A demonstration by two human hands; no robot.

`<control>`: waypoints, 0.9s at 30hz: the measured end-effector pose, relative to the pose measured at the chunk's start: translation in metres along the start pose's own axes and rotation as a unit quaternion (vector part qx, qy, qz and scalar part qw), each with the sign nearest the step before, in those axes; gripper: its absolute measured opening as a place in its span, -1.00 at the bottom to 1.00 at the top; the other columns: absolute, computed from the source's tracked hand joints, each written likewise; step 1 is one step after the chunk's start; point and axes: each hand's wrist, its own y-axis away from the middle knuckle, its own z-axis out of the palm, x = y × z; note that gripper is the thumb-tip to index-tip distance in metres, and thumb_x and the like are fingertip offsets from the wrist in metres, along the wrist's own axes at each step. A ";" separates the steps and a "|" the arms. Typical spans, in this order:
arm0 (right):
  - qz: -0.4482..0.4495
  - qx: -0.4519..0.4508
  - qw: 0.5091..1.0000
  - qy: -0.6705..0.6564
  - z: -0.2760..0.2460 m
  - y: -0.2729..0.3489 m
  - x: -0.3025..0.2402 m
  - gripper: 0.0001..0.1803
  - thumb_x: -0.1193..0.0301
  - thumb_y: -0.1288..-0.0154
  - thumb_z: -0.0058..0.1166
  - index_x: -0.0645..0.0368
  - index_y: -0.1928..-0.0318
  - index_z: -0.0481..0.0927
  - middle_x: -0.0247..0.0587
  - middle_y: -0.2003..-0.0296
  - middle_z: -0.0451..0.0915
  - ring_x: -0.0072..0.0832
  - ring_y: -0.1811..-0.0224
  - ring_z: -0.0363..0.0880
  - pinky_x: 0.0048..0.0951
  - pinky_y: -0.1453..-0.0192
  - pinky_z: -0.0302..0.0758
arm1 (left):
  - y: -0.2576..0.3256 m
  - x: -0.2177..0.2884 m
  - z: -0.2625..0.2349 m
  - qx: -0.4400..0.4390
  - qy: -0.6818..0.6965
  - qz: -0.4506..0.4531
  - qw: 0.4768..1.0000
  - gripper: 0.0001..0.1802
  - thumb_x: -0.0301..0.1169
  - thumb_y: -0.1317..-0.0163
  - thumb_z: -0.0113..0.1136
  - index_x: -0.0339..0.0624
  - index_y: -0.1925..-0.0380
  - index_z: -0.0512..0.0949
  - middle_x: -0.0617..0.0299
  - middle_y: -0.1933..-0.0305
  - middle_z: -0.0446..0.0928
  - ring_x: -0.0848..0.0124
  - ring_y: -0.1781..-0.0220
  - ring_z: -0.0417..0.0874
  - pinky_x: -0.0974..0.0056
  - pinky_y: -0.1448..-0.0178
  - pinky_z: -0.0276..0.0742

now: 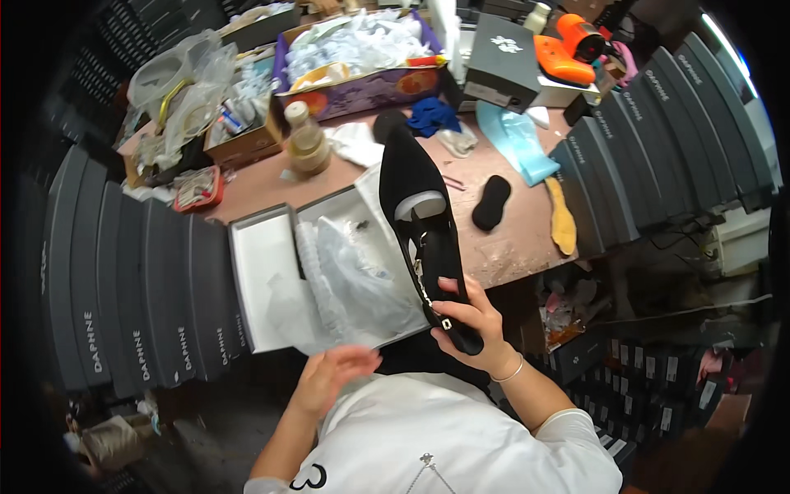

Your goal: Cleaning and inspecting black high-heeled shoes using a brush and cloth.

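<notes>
A black pointed-toe shoe [401, 160] with a chain-like metal trim along one side is held up by its heel end in my right hand [480, 329]. White padding fills the inside of its toe. My left hand [339, 372] has nothing in it; its fingers stretch out, slightly blurred, by the near edge of an open shoebox. That shoebox [263, 276] lies on the table, and translucent wrapping [354, 276] covers its contents. The shoe hides the box's right side.
Dark shoeboxes [123, 288] line the left, and more shoeboxes [658, 148] stand at the right. On the pink table [485, 247] are a bottle of liquid [307, 148], a black insole-shaped pad [491, 203], a yellow strip [561, 218] and blue sheeting [514, 144]. A purple carton [362, 95] holds crumpled paper.
</notes>
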 end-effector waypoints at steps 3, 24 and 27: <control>-0.094 -0.045 0.994 -0.042 0.026 -0.004 -0.009 -0.51 0.49 0.08 0.38 0.11 0.02 0.64 0.09 -0.12 0.50 0.05 -0.20 0.44 -0.03 -0.33 0.32 | -0.040 0.006 0.028 -0.040 0.283 -0.084 0.955 -0.18 0.26 -0.38 -0.23 -0.34 -0.20 0.37 -0.04 -0.14 0.51 0.10 -0.17 0.55 -0.01 -0.33 0.40; -0.186 -0.368 0.910 0.043 0.017 -0.060 0.001 -0.26 0.44 -0.15 0.14 -0.41 -0.35 0.32 0.03 -0.45 0.04 0.05 -0.50 -0.02 0.20 -0.50 -0.06 | -0.072 0.003 0.021 -0.114 0.182 0.124 0.969 -0.50 -0.19 -0.37 0.04 -0.17 -0.24 0.38 -0.02 -0.23 0.45 0.04 -0.19 0.54 -0.09 -0.21 0.53; -0.062 -0.251 0.966 -0.002 -0.033 -0.084 0.016 -0.18 0.29 0.00 0.41 0.13 -0.30 0.38 0.07 -0.34 0.28 -0.01 -0.39 0.24 -0.12 -0.41 0.24 | -0.095 0.005 -0.002 -0.032 0.485 -0.015 0.874 -0.62 -0.15 -0.38 -0.01 -0.22 0.06 0.56 -0.11 0.03 0.60 -0.02 -0.03 0.63 -0.08 -0.19 0.54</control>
